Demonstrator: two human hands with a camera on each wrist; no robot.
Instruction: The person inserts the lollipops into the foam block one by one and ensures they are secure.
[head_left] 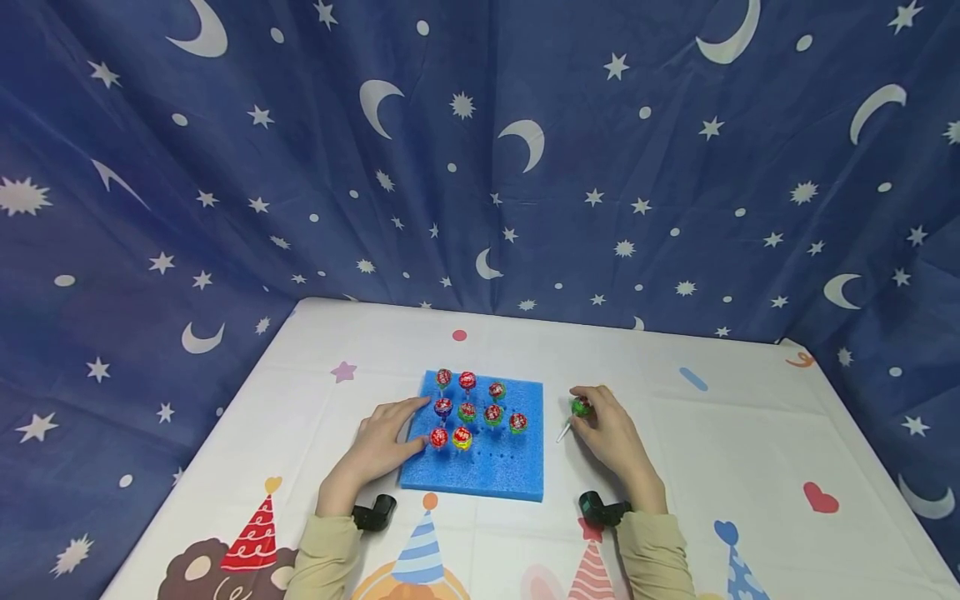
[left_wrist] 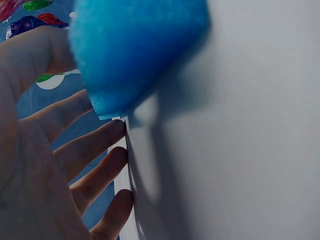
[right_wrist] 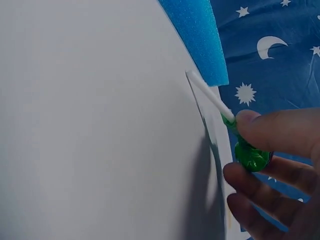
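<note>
A blue foam board (head_left: 487, 479) lies on the table with several wrapped lollipops standing upright in it in rows. My left hand (head_left: 381, 440) rests at the board's left edge, its thumb and index finger touching the foam. In the left wrist view, the other fingers (left_wrist: 95, 185) are spread beside the foam corner (left_wrist: 140, 45). To the right of the board, my right hand (head_left: 611, 433) pinches a green-wrapped lollipop (right_wrist: 252, 156) between thumb and fingers. Its white stick (right_wrist: 210, 95) points toward the board, near the tabletop.
Bare holes (head_left: 491, 455) show in the board's front right part. The white tablecloth (head_left: 735, 467) has printed party hats, a heart and other shapes. A dark blue curtain (head_left: 555, 225) with moons and stars hangs behind the table.
</note>
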